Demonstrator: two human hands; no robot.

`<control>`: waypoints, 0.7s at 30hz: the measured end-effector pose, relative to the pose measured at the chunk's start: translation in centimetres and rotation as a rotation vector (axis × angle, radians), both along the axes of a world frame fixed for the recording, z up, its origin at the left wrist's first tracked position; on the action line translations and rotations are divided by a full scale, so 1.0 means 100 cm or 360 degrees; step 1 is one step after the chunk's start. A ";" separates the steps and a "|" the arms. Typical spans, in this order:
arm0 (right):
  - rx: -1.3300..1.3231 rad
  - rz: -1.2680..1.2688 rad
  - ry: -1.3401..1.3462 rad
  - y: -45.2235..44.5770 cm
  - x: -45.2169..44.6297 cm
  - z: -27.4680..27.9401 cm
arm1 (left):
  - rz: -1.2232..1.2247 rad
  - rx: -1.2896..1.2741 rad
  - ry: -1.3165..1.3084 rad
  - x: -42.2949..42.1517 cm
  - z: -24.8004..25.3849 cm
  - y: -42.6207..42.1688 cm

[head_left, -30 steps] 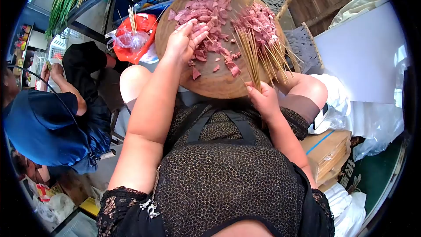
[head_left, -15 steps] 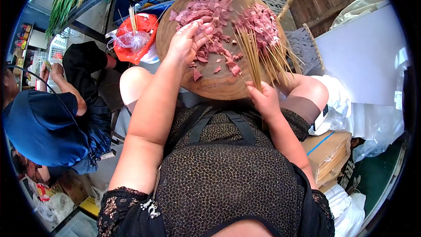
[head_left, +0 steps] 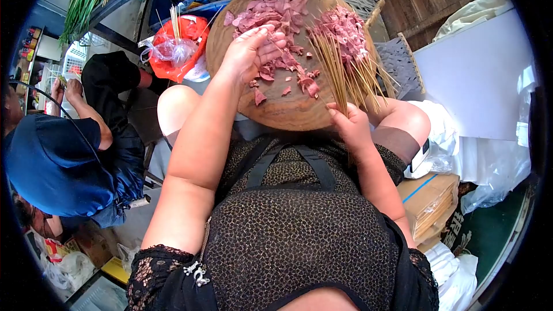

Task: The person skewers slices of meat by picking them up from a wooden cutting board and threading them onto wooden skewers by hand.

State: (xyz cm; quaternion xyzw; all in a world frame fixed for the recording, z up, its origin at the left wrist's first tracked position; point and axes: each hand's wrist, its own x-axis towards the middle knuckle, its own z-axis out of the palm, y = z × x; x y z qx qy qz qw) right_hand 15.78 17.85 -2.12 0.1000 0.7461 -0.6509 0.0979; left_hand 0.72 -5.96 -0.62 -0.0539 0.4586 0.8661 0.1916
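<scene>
My left hand (head_left: 253,52) is over the left part of a pile of sliced raw meat (head_left: 279,8) on a round wooden board (head_left: 282,116). Its palm faces partly up and its fingers are loosely spread; no piece shows clearly in them. Near the board's front edge, my right hand (head_left: 352,128) is closed around a bundle of bamboo skewers (head_left: 333,72), whose tips point away from me. To the right of the bundle lies a heap of skewered meat (head_left: 343,29), its bare sticks pointing toward me. Small meat scraps (head_left: 308,85) are scattered between my hands.
Left of the board stands a red plastic bag (head_left: 187,63) with sticks and clear plastic in it. A person in dark blue (head_left: 60,164) is at the left. A woven chair (head_left: 397,60), a white panel (head_left: 475,75) and cardboard (head_left: 429,204) are on the right.
My right hand has shifted slightly to the right with the bundle. The thin skewer reaching from it to a meat scrap no longer shows there. My left hand has barely moved.
</scene>
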 end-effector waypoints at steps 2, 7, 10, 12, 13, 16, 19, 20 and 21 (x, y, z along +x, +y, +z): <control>-0.0021 0.0004 -0.0010 0.001 -0.001 0.000 | -0.0038 -0.0006 -0.0025 0.003 0.003 0.002; -0.0076 0.0006 -0.0053 0.000 -0.003 0.003 | -0.0123 0.0010 -0.0016 0.004 0.002 0.003; -0.0125 0.0003 -0.0070 -0.005 -0.005 0.007 | -0.0272 -0.0017 -0.0002 0.006 -0.006 0.007; -0.0410 -0.0007 -0.0213 -0.006 -0.007 0.008 | -0.0352 -0.0018 0.0003 0.009 -0.004 0.010; -0.0409 -0.0008 -0.0215 -0.005 -0.008 0.008 | -0.0346 -0.0067 0.0029 0.009 -0.003 0.009; -0.0529 -0.0075 -0.0260 -0.001 -0.008 0.012 | -0.0282 -0.0547 0.0099 0.014 0.004 -0.001; -0.0587 -0.0172 -0.0259 0.008 -0.010 0.011 | -0.0341 -0.2191 0.0873 0.013 -0.010 -0.023; -0.0649 -0.0181 -0.0215 0.009 -0.012 0.006 | -0.0344 -0.2196 0.0866 0.022 -0.010 -0.026; -0.0655 -0.0187 -0.0221 0.012 -0.012 0.004 | -0.0626 -0.2547 0.1025 0.033 -0.008 -0.028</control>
